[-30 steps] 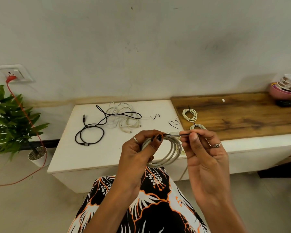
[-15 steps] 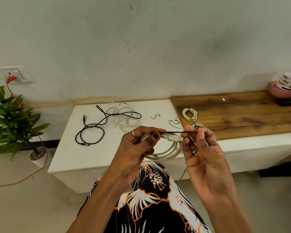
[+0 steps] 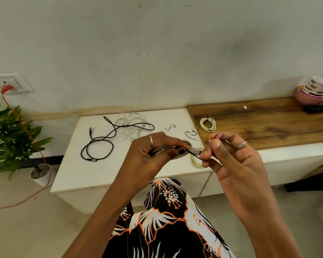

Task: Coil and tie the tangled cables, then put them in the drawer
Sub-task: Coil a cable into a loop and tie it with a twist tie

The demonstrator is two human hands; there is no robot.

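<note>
My left hand [image 3: 153, 153] grips a coiled white cable [image 3: 194, 151], now turned nearly edge-on, so most of the coil is hidden by the fingers. My right hand [image 3: 229, 157] pinches a thin black twist tie [image 3: 193, 155] that runs to the coil at its white plug. On the white cabinet top [image 3: 73, 170] lie a loose black cable [image 3: 99, 146] and a tangled white cable [image 3: 131, 125]. A tied white coil [image 3: 207, 124] rests on the wooden top [image 3: 268, 123]. Another pale coil [image 3: 195, 162] lies below my hands.
Two spare black ties [image 3: 169, 127] [image 3: 191, 134] lie on the white top. A potted plant [image 3: 11, 138] stands at the left by a wall socket [image 3: 9, 83] with a red cord. Stacked bowls [image 3: 314, 90] and a dark remote [image 3: 318, 108] sit far right.
My left hand has tilted the coil from face-on to nearly edge-on. My right hand has moved down and pulled the black tie across the coil.
</note>
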